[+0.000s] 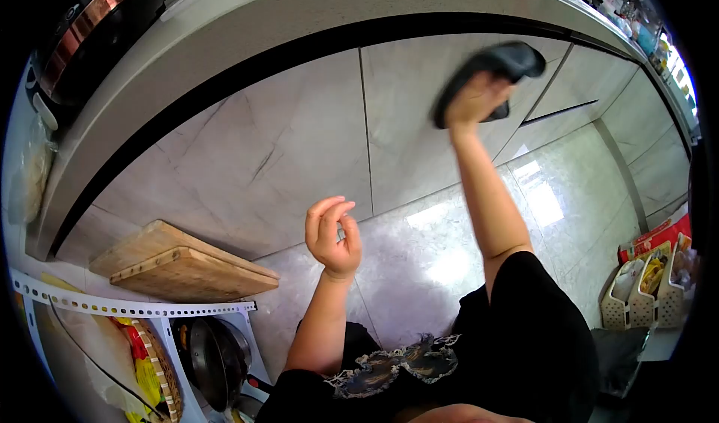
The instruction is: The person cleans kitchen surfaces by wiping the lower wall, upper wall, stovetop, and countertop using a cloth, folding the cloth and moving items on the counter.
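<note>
The right hand's (478, 101) grip, seemingly closed on the dark cloth (517, 58), could slip if loose folds drag against the cabinet door (404, 135); the left hand (334, 237) is empty, half-curled.

Blurred black cloth (518, 58), right grip (475, 102) blurred

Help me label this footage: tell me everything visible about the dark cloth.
The dark cloth looks black to charcoal, soft and plain, like fabric; blur hides its weave. It is bunched and folded, its ends spreading past the right hand, which lies over its middle. It appears to rest against the pale, marbled cabinet front, below the countertop edge.
</note>
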`<state>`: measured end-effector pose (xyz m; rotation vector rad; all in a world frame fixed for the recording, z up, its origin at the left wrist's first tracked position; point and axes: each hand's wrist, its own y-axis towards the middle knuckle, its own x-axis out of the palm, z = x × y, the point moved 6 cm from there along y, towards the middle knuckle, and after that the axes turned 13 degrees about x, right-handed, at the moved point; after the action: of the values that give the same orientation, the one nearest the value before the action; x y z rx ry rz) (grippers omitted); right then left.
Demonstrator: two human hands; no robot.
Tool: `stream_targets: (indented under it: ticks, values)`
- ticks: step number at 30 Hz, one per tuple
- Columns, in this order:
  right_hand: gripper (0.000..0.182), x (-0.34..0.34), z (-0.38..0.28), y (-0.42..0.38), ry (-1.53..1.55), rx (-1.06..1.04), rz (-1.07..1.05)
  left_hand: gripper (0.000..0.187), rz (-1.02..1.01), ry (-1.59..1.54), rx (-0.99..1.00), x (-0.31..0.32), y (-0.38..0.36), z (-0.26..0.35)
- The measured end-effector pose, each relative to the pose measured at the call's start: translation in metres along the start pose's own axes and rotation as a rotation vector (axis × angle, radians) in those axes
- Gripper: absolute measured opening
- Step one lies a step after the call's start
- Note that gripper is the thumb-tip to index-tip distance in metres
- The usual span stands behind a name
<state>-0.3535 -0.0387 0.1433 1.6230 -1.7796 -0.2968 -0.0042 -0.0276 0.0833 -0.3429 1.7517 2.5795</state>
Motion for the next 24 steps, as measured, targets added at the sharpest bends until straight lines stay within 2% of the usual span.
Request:
stream_targets:
  ticks: [3,4,6,8,11,13,17,19,24]
  values:
    - [0.083,0.047,-0.106,-0.093,-0.356,-0.405,-0.271,0.023,0.052,-0.013,0.098,0.007,0.001,0.004]
    - [0.090,0.060,-0.135,-0.119,-0.308,-0.513,-0.386,0.023,0.095,-0.020,0.115,0.007,0.000,0.007]
    - [0.086,0.079,-0.178,-0.163,-0.263,-0.668,-0.476,0.023,0.138,-0.032,0.136,0.011,-0.004,0.008]
    - [0.083,0.084,-0.211,-0.190,-0.161,-0.857,-0.462,0.024,0.157,-0.019,0.079,0.024,-0.014,0.002]
    - [0.072,0.082,-0.233,-0.187,-0.034,-1.099,-0.495,0.024,0.076,-0.031,0.020,0.045,-0.023,-0.003]
    - [0.071,0.082,-0.228,-0.166,0.017,-1.175,-0.613,0.028,0.062,-0.072,-0.025,0.054,-0.026,-0.003]
    - [0.070,0.055,-0.188,-0.098,-0.134,-1.192,-0.499,0.021,-0.014,-0.056,-0.020,0.060,-0.024,0.002]
    - [0.067,0.040,-0.151,-0.052,-0.171,-1.033,-0.438,0.021,-0.045,-0.065,-0.048,0.059,-0.026,0.004]
    - [0.061,-0.019,-0.042,0.093,-0.314,-0.806,-0.255,0.021,-0.114,-0.031,-0.039,0.052,-0.027,0.000]
